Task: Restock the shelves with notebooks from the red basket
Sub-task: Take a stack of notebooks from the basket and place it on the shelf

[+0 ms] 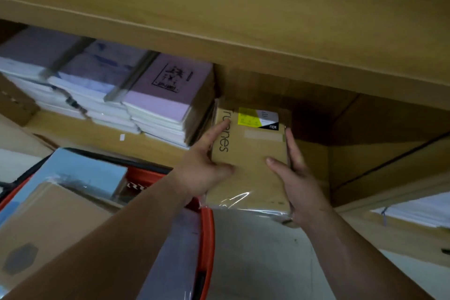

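Note:
A brown kraft-cover notebook pack (250, 151) in clear wrap, with a yellow and white label at its far end, lies partly inside the wooden shelf (155, 139). My left hand (207, 165) grips its left edge, thumb on the cover. Along the pack's right edge lies my right hand (297, 178), also with its thumb on top. The red basket (207, 234) sits below at the left, holding a blue-cover notebook (82, 170), a brown one (48, 224) and a wrapped pale one (175, 258).
Three stacks of pink and pale notebooks (168, 97) fill the shelf to the left of the pack. The shelf board above (243, 39) hangs low over the opening. A side wall (379, 134) closes the bay on the right. White stock (418, 209) lies on a lower shelf at right.

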{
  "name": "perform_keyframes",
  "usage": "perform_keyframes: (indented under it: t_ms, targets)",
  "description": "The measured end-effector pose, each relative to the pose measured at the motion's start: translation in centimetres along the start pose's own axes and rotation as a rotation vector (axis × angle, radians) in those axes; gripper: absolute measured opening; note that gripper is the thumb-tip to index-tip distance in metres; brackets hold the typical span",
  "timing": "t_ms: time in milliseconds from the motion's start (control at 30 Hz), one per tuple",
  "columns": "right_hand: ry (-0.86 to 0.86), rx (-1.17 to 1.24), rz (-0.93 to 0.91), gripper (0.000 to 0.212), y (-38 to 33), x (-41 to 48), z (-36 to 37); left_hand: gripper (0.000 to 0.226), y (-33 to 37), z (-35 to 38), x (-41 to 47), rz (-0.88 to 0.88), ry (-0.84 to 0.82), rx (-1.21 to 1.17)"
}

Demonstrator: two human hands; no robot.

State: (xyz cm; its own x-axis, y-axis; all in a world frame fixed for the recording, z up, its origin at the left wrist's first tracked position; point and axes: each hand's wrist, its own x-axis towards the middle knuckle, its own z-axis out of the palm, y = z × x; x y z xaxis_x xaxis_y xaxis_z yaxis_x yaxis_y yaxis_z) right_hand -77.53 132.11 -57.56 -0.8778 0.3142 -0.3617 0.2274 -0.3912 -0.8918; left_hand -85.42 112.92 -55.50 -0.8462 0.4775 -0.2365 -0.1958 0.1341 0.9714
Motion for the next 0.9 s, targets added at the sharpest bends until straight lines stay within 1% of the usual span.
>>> perform_keyframes:
  t_ms: [100,200,300,400,433,500,567,633,700,733,800,900]
  targets:
    - [0.052,0.034,0.001,0.075,1.9,2.2,-0.7,0.091,-2.1,-0.1,2.8,0.009,0.005,0.034]
    - [0.107,-0.017,-0.017,0.071,2.8,4.9,-0.4,0.079,-3.0,-0.2,5.3,0.048,0.093,0.068]
    - [0.09,-0.073,-0.045,0.065,3.4,7.9,0.3,0.071,-3.5,-0.7,7.1,0.066,0.152,0.105]
    - [0.057,-0.201,-0.089,0.081,3.5,9.6,0.5,0.065,-4.1,-1.1,7.7,0.092,0.151,0.258]
    - [0.049,-0.258,-0.118,0.083,3.4,9.7,0.3,0.066,-4.3,-1.1,7.7,0.094,0.145,0.283]
    - [0.017,-0.336,-0.175,0.075,3.2,9.4,-0.4,0.069,-4.6,-1.3,7.2,0.102,0.13,0.327]
    - [-0.076,-0.307,-0.21,0.072,3.6,8.4,-1.2,0.076,-4.7,-1.3,6.3,0.13,0.108,0.438]
    - [-0.165,-0.243,-0.228,0.085,4.6,7.5,-1.7,0.095,-5.0,-1.2,5.4,0.143,0.076,0.615]
    - [-0.183,-0.196,-0.247,0.094,5.9,6.8,-2.0,0.116,-5.4,-1.0,4.5,0.146,0.055,0.767]
    - [-0.176,-0.169,-0.248,0.095,6.4,6.7,-2.0,0.123,-5.5,-0.9,4.3,0.157,0.039,0.832]
    - [-0.163,-0.127,-0.259,0.092,7.1,6.9,-2.0,0.125,-5.5,-1.0,4.3,0.191,0.01,0.907]
    - [-0.132,-0.083,-0.264,0.09,7.5,7.6,-1.2,0.115,-5.4,-1.7,5.3,0.178,0.016,0.887]
